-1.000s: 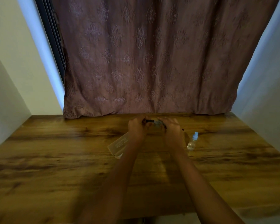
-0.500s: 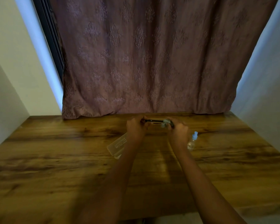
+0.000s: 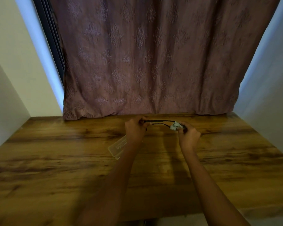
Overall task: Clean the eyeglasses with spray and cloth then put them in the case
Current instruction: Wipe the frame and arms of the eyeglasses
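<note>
The dark-framed eyeglasses (image 3: 160,121) are held above the far part of the wooden table (image 3: 55,160). My left hand (image 3: 135,128) grips their left end. My right hand (image 3: 189,136) pinches a small crumpled grey cloth (image 3: 175,125) against the right end of the frame. A clear plastic case (image 3: 118,146) lies on the table below my left wrist, partly hidden by my forearm. The spray bottle is out of sight behind my right hand.
A mauve patterned curtain (image 3: 145,62) hangs down to the table's back edge. White walls close in on the left (image 3: 6,103) and right (image 3: 268,95). The table's front edge runs along the bottom of the view.
My hands have moved apart along the glasses. The right hand with the cloth slid right to the frame's end and now covers the spray bottle.
</note>
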